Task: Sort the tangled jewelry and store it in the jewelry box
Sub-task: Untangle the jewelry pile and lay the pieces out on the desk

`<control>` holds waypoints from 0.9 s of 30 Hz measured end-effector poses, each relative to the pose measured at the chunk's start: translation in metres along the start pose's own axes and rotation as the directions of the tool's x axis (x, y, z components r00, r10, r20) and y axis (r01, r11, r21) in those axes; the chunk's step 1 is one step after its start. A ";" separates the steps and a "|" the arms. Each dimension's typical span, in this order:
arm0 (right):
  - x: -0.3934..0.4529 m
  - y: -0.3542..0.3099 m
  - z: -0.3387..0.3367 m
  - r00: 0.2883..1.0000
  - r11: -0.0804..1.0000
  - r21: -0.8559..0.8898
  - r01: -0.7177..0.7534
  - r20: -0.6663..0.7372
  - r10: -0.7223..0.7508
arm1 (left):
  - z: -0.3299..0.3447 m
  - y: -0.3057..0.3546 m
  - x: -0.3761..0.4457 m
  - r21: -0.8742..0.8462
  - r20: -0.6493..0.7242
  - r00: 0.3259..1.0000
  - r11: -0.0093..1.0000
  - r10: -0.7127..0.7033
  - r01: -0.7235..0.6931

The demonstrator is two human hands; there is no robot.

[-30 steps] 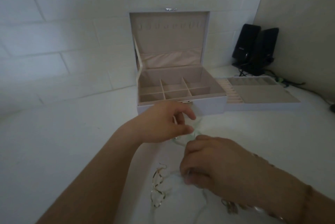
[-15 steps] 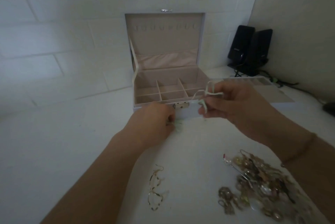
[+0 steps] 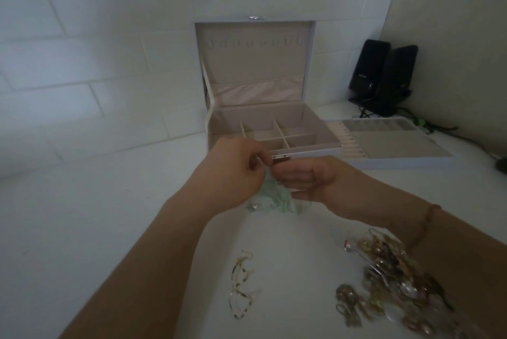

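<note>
The white jewelry box [image 3: 310, 151] stands open at the back, its beige divided compartments bare and its lid upright. Right in front of it my left hand [image 3: 238, 171] and my right hand [image 3: 304, 178] meet, both pinching a pale green beaded necklace [image 3: 274, 200] that hangs bunched below them, its end near the table. A tangled heap of gold and silver jewelry [image 3: 392, 284] lies at the lower right, beside my right forearm. A pair of thin gold earrings [image 3: 240, 286] lies apart at the lower centre.
The box's removable tray [image 3: 392, 144] sits to the right of the box on the white table [image 3: 96, 215]. Two black speakers [image 3: 384, 78] with cables stand in the back right corner. A white brick wall runs behind.
My right hand has come down and left from in front of the box to meet my left hand. The green necklace is now gathered in a bunch beneath both hands.
</note>
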State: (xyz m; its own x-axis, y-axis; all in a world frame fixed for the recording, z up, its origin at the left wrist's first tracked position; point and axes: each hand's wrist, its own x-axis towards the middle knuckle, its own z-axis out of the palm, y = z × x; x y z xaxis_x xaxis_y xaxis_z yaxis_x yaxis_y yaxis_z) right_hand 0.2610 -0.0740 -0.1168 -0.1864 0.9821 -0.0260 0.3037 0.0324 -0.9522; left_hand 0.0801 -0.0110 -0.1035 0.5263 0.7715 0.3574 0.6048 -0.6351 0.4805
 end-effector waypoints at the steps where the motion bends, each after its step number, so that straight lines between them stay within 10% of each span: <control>1: -0.003 -0.002 -0.002 0.999 0.999 -0.034 -0.004 0.034 0.005 | 0.002 0.000 0.000 0.009 0.037 0.999 1.000 0.016 -0.016; 10: -0.040 -0.032 -0.053 0.972 0.989 -0.060 0.136 -0.187 -0.145 | 0.019 0.010 -0.009 0.067 0.156 0.980 0.989 0.123 -0.135; 17: -0.086 -0.008 -0.065 0.989 0.723 -0.690 0.035 -0.078 -0.122 | 0.031 0.006 -0.006 0.334 0.203 0.973 0.926 0.113 -0.177; 20: -0.090 0.007 -0.070 0.998 0.559 -0.829 -0.036 -0.061 -0.026 | 0.032 0.007 -0.008 0.211 0.112 0.978 0.957 0.178 -0.198; 27: -0.100 0.008 -0.082 0.989 0.679 -0.734 -0.002 0.101 0.112 | 0.027 0.033 -0.020 -0.100 0.359 0.878 0.948 0.316 -0.301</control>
State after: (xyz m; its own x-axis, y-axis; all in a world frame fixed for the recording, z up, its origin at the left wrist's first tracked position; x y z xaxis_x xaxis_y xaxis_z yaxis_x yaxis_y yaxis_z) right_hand 0.3592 -0.1571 -0.0965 -0.2448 0.9558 -0.1628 0.8923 0.1565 -0.4234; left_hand 0.1053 -0.0486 -0.1168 0.8680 0.4635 0.1785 0.3557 -0.8309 0.4278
